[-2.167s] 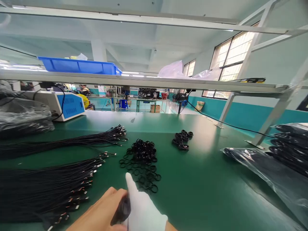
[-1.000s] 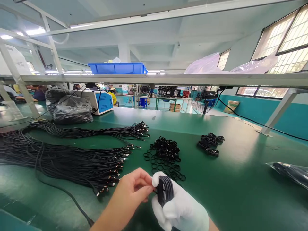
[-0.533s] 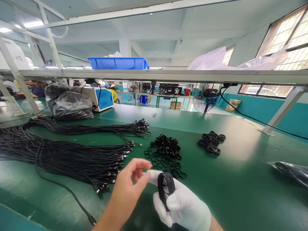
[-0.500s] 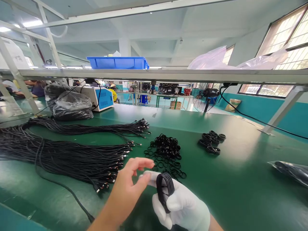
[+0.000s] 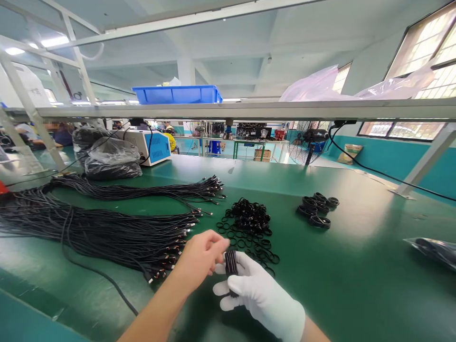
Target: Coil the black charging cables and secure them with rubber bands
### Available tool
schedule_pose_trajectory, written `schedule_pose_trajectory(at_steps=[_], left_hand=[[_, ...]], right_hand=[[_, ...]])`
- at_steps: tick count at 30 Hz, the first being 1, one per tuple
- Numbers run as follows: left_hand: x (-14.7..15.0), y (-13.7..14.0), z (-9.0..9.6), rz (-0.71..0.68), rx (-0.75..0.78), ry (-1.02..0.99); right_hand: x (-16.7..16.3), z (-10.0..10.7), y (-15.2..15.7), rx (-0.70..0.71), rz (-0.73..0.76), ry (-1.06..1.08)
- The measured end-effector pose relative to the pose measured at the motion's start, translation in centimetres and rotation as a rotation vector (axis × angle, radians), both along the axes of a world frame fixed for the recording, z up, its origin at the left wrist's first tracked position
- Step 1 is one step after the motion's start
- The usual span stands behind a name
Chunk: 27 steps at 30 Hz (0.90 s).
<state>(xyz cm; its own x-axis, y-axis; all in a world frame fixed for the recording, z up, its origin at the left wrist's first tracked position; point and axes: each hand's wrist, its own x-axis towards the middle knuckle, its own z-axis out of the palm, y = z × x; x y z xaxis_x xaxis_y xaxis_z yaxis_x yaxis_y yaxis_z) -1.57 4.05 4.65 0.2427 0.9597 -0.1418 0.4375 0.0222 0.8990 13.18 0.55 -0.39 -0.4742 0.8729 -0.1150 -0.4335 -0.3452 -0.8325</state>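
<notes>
My right hand [image 5: 256,292], in a white glove, grips a black coiled cable [image 5: 231,264] between thumb and fingers, its loops stacked side by side. Bare and closed, my left hand [image 5: 204,254] has its thumb and fingertips drawn together at the coil's upper left; what they pinch, if anything, is hidden. Just beyond both hands lies a pile of small black rings [image 5: 249,218], with loose ones spread toward me. To the left, a large bundle of straight black cables [image 5: 124,237] has its metal plugs pointing right. Several finished-looking coils [image 5: 315,209] sit to the right.
A second cable bundle [image 5: 142,191] lies farther back. Behind it stand a black plastic bag [image 5: 112,159] and a blue-and-white machine [image 5: 153,147]. A clear bag [image 5: 432,251] lies at the right edge. Overhead, a shelf [image 5: 249,110] carries a blue tray [image 5: 178,95].
My left hand has closed from spread fingers and come to the coil. My right hand has turned and shifted slightly left, so the coil now shows its loops edge-on.
</notes>
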Motion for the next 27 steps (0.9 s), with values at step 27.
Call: schedule_pose_trajectory(at_steps=[27], left_hand=[[0.2,-4.0,-3.5,0.059,0.645,0.375]], right_hand=[[0.0,-0.5,0.0,-0.029,0.182,0.064]])
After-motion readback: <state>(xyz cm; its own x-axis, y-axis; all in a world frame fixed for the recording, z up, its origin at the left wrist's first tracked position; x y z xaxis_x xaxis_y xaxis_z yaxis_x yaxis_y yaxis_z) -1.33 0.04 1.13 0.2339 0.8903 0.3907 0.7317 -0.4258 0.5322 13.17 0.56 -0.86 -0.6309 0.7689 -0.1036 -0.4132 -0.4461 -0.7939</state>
